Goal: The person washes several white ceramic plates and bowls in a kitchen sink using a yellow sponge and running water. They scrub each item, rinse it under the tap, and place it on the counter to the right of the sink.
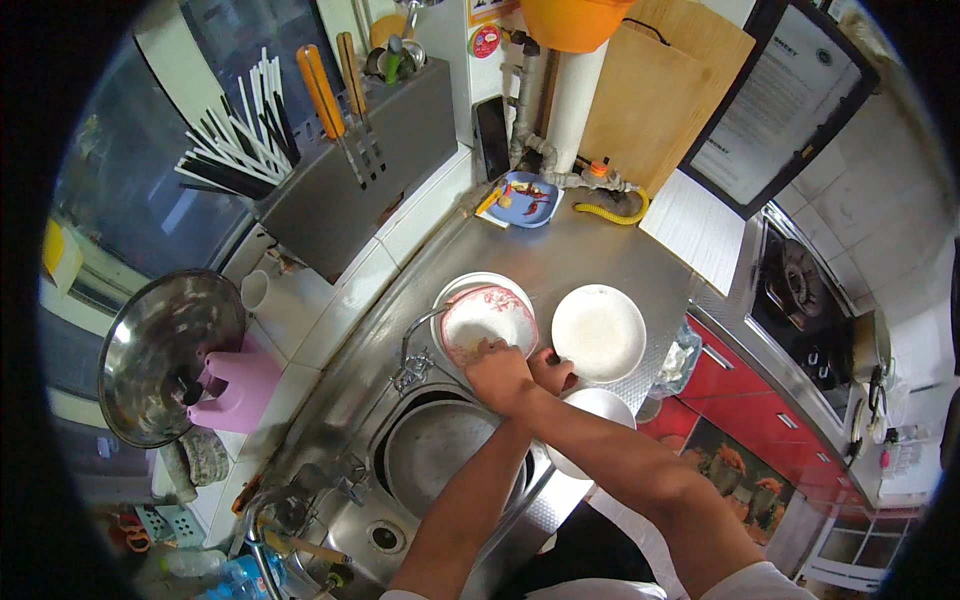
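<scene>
My forearms cross, the right one over the left. My right hand (498, 375) has its fingers curled over the near rim of a white bowl with a red pattern (491, 319), which sits tilted on another white dish (466, 280). A yellowish patch shows in the bowl by the fingertips. Close by on the right, my left hand (553, 372) has bent fingers between that bowl and a round white plate (598, 332); its grip is partly hidden. Another white dish (604, 409) lies partly under my right forearm.
A faucet (412, 367) arches over the bowl. A large metal pan (442, 450) fills one sink basin. Along the wall stand a grey utensil holder (375, 165), a blue tray (531, 199) and a wooden board (645, 105). A pink jug (240, 390) stands left; a stove (799, 300) is right.
</scene>
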